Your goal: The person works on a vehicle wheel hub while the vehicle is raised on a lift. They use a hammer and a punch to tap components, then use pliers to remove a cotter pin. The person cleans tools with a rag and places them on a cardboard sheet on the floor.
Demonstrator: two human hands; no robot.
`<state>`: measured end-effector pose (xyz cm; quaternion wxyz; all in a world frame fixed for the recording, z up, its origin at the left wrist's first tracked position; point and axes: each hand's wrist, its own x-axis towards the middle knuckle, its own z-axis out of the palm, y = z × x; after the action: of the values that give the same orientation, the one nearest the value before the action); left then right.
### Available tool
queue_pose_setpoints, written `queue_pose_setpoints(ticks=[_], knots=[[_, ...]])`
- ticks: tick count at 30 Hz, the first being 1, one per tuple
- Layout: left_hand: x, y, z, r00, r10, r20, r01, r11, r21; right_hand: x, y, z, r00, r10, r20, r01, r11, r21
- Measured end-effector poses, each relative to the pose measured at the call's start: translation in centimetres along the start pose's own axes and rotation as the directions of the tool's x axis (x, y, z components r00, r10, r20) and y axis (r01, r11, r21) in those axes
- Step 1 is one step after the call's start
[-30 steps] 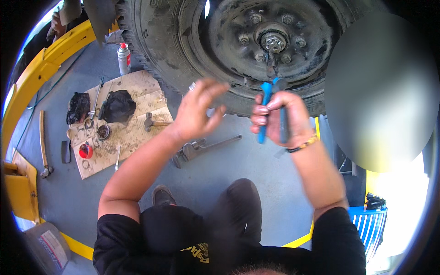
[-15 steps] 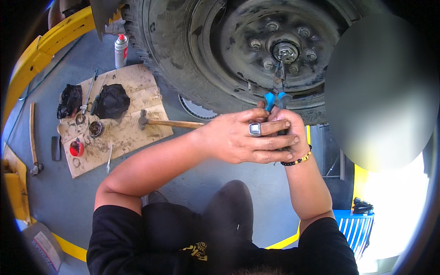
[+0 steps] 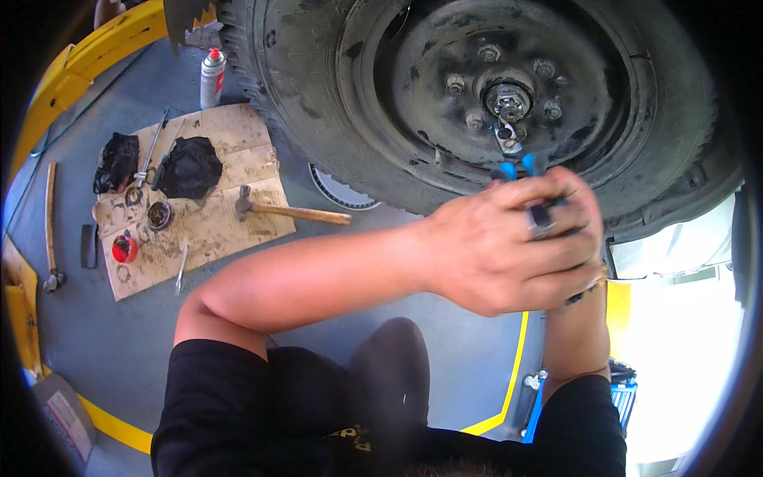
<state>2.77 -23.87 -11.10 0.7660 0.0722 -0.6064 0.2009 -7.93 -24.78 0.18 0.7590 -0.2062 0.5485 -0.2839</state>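
Observation:
Both my hands are closed together around the blue handles of a pair of pliers [image 3: 507, 137]. My left hand [image 3: 501, 250], with a ring on it, lies over the front and hides much of the grip. Behind it, my right hand [image 3: 584, 199] is partly covered and wears a beaded bracelet at the wrist. The pliers' metal jaws point up to the lower side of the hub nut [image 3: 509, 103] in the middle of the wheel [image 3: 413, 87]. Exactly what the jaw tips grip is too small to tell. Several lug nuts ring the hub.
Stained cardboard [image 3: 258, 163] on the floor at left bears a hammer [image 3: 294, 212], black rags [image 3: 191, 167], a ratchet [image 3: 149, 155] and a red cap [image 3: 124, 249]. A spray can [image 3: 211, 78] stands behind it. Another hammer [image 3: 52, 230] lies farther left, near a yellow lift arm [image 3: 79, 71].
My hands have moved right with the pliers, whose handles swung rightward. The view has shifted a little. A blurred grey shape at the right is gone, baring the tire's right side.

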Motion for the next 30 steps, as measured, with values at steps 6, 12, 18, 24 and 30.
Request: queue_pose_setpoints(ticks=[6, 12, 18, 24, 30], knots=[[1.3, 1.8, 2.6, 0.991, -0.064, 0.119, 0.054, 0.995, 0.084, -0.6, -2.8, -4.9, 0.981, 0.029, 0.194, -0.019, 0.998, -0.053], [0.7, 2.1, 4.6, 0.991, -0.126, 0.049, 0.108, 0.955, 0.277, -0.8, -1.0, -4.2, 0.979, -0.122, 0.166, 0.144, 0.981, -0.13], [3.2, 1.8, 3.4, 0.952, -0.281, 0.121, 0.223, 0.907, 0.357, 2.6, 0.1, -3.8, 0.978, -0.16, 0.135, 0.167, 0.985, -0.046], [4.8, 1.6, 5.0, 0.965, -0.227, 0.131, 0.2, 0.961, 0.192, 0.9, -3.1, -4.3, 0.976, -0.208, 0.071, 0.211, 0.977, -0.042], [0.1, 3.1, 2.4, 0.917, 0.016, 0.399, -0.192, 0.894, 0.405, 0.8, 1.0, -5.4, 0.978, -0.095, 0.184, 0.099, 0.995, -0.012]])
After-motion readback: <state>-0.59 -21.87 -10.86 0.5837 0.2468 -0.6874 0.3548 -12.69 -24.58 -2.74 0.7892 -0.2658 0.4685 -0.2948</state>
